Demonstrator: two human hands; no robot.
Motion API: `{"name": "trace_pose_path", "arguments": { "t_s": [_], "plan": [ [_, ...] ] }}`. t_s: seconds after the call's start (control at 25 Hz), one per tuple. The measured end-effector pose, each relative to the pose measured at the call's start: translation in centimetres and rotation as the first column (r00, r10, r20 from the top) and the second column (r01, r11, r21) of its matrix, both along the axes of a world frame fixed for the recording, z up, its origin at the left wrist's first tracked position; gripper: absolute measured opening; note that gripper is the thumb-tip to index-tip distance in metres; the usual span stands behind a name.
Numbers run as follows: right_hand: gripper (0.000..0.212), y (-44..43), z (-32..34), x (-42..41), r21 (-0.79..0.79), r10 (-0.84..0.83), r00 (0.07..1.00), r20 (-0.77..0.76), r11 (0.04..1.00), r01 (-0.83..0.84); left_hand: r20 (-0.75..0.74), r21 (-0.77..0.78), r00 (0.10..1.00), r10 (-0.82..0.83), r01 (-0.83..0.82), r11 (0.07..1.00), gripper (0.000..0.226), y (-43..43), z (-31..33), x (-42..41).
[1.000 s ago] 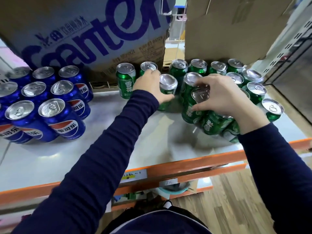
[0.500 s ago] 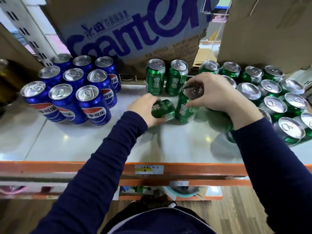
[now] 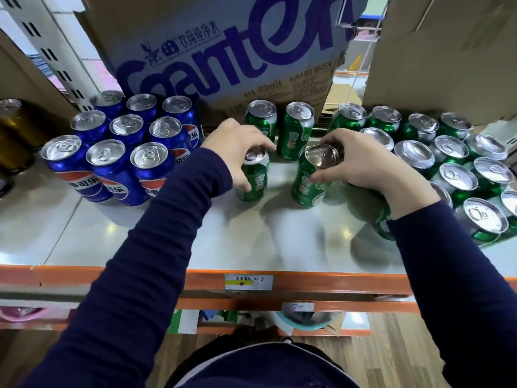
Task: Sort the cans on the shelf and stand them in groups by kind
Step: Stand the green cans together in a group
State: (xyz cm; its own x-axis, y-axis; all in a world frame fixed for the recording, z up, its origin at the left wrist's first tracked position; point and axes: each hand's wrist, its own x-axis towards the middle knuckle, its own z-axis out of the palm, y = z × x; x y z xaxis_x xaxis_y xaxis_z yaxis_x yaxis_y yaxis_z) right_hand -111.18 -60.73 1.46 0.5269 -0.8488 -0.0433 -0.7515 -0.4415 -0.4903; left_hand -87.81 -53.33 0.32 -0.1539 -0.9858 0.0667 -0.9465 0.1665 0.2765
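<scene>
Each hand gripped a green can, the left hand [image 3: 237, 152] and right hand [image 3: 361, 163] crowding neighbours at three o'clock, risking toppling.

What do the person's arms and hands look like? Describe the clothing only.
Both arms are covered by long, plain dark navy sleeves of soft knit fabric, ending at the wrists. The left hand and right hand are bare: no gloves, and no rings, watch or markings visible.
</scene>
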Motion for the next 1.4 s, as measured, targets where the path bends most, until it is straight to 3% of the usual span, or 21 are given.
{"name": "trace_pose_path", "arguments": {
  "t_s": [0.08,0.16,0.28,0.36,0.48,0.92,1.16,1.4],
  "plan": [
    [0.078,0.0,-0.1,-0.1,-0.007,-0.024,0.999,-0.025,1.0,0.024,0.017,0.061,0.999,-0.048,0.047,0.997,0.083,-0.8,0.4,0.3],
    [0.08,0.1,-0.3,-0.1,-0.016,-0.029,0.999,-0.033,0.999,0.029,-0.09,0.048,0.996,-0.029,0.033,0.998,0.084,-0.5,-0.3,0.6],
    [0.078,0.2,-0.4,0.0,-0.025,-0.042,0.999,-0.022,0.999,0.042,-0.245,-0.084,0.931,0.272,-0.3,0.95,0.08,0.7,-2.0,-0.1],
    [0.078,0.3,-0.5,-0.1,-0.028,-0.047,0.999,-0.016,0.999,0.047,-0.283,-0.162,0.888,0.362,-0.416,0.895,0.074,0.5,-2.6,-0.6],
    [0.078,0.3,-0.5,0.0,-0.023,-0.05,0.999,-0.014,0.998,0.05,-0.374,-0.119,0.879,0.296,-0.362,0.925,0.074,-0.8,-2.0,-0.4],
    [0.074,0.8,-0.8,0.1,-0.065,-0.071,0.997,0.027,0.995,0.073,-0.453,-0.067,0.861,0.232,-0.292,0.954,0.077,-2.6,-2.6,1.0],
    [0.066,0.8,-0.9,1.0,-0.131,-0.044,0.995,0.095,0.99,0.057,-0.422,-0.068,0.863,0.277,-0.335,0.94,0.085,-1.3,-3.5,0.1],
    [0.064,-0.5,-1.1,4.0,-0.163,-0.008,0.991,0.131,0.986,0.03,-0.231,0.137,0.878,0.419,-0.396,0.908,0.074,4.5,-8.3,-1.4]
  ]
}}
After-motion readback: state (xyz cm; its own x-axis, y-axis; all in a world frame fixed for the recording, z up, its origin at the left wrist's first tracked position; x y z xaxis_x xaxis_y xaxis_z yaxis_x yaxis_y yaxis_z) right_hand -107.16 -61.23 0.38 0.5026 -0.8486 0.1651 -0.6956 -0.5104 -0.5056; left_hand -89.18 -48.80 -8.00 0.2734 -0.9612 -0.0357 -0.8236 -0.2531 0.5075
